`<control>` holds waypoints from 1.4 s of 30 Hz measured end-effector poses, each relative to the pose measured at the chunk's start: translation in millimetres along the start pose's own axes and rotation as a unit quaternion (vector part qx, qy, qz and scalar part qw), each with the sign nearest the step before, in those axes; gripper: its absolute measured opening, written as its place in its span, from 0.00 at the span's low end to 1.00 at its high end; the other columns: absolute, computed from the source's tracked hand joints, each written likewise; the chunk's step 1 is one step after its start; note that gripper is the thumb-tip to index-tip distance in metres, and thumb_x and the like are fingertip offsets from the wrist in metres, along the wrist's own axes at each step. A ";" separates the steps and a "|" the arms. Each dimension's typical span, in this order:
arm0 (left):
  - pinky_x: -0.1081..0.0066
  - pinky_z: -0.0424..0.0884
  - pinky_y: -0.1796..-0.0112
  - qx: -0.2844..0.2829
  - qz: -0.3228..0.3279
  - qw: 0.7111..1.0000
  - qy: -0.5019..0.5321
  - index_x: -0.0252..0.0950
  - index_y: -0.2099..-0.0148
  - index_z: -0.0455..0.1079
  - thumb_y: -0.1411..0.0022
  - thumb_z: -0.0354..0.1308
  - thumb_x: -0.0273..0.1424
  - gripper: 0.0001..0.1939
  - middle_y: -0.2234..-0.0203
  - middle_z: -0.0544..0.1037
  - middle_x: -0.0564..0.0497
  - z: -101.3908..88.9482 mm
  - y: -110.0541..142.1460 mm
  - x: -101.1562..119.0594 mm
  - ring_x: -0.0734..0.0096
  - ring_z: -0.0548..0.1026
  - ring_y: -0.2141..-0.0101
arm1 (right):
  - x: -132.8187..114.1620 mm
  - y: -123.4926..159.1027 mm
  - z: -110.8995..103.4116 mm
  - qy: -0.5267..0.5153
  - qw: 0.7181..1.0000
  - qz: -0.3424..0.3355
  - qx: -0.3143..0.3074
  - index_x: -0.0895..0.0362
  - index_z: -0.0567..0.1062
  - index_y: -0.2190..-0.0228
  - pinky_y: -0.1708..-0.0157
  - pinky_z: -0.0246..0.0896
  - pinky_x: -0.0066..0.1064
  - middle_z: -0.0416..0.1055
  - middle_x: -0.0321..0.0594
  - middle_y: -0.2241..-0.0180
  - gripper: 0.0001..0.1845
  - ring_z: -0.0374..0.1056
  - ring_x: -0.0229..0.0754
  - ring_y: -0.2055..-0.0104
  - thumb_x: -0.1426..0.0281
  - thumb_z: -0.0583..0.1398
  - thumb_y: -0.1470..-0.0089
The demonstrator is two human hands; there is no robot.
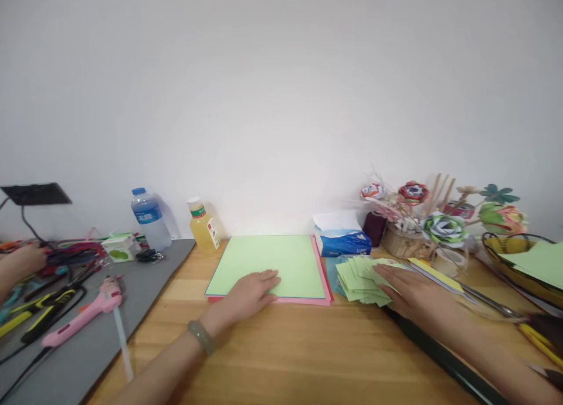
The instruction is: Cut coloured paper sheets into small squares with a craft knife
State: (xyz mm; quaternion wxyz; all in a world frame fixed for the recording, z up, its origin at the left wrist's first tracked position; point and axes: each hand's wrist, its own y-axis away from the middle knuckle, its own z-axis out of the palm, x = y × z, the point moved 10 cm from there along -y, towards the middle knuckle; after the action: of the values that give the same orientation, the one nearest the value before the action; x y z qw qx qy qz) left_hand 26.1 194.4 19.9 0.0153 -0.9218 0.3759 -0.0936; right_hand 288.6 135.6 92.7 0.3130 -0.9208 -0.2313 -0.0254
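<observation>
A stack of large paper sheets lies on the wooden table, with a light green sheet point(272, 258) on top and pink, red and blue edges showing underneath. My left hand point(253, 291) rests flat on its front part, fingers stretched out, a bracelet point(201, 336) on the wrist. To the right, a loose pile of small green paper pieces point(358, 279) lies fanned out. My right hand point(407, 291) is laid over the right side of that pile with straight fingers, and hides part of it. A long dark bar point(435, 352) runs under the right forearm.
Behind stand a juice bottle point(203, 226), a water bottle point(150, 217) and a tissue pack point(343, 242). Paper flowers point(444, 228) and a basket point(519, 270) are at right. Another person's hand point(21, 264), pliers point(48, 317) and a pink glue gun point(83, 320) are at left.
</observation>
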 end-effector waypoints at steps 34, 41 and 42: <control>0.72 0.68 0.63 0.195 -0.087 0.946 0.246 0.40 0.53 0.71 0.37 0.45 0.30 0.15 0.56 0.70 0.48 -16.9 5.2 -39.0 0.71 0.72 0.63 | -122.5 -50.9 75.7 -0.166 0.971 -0.080 -0.150 0.67 0.67 0.51 0.50 0.59 0.45 0.65 0.59 0.49 0.18 0.62 0.51 0.46 0.76 0.52 0.44; 0.66 0.65 0.51 0.117 -0.058 0.974 0.183 0.40 0.53 0.72 0.37 0.50 0.33 0.14 0.55 0.73 0.47 -5.4 5.4 -28.1 0.63 0.68 0.50 | -115.7 -72.1 91.1 -0.233 0.933 -0.157 -0.224 0.59 0.71 0.52 0.48 0.56 0.39 0.71 0.46 0.52 0.20 0.62 0.47 0.46 0.70 0.60 0.49; 0.65 0.63 0.50 0.105 -0.062 0.976 0.182 0.40 0.51 0.71 0.37 0.51 0.35 0.14 0.54 0.73 0.47 -4.3 5.4 -28.3 0.62 0.67 0.49 | -114.8 -74.2 91.8 -0.242 0.928 -0.161 -0.231 0.58 0.70 0.52 0.49 0.58 0.37 0.71 0.45 0.52 0.21 0.63 0.46 0.47 0.69 0.60 0.49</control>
State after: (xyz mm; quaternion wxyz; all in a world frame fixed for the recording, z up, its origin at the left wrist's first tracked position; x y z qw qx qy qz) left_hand 1.8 210.4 19.0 0.0375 -0.9041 0.3028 -0.2993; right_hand 144.5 194.2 38.9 0.0178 -0.8961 -0.4331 0.0956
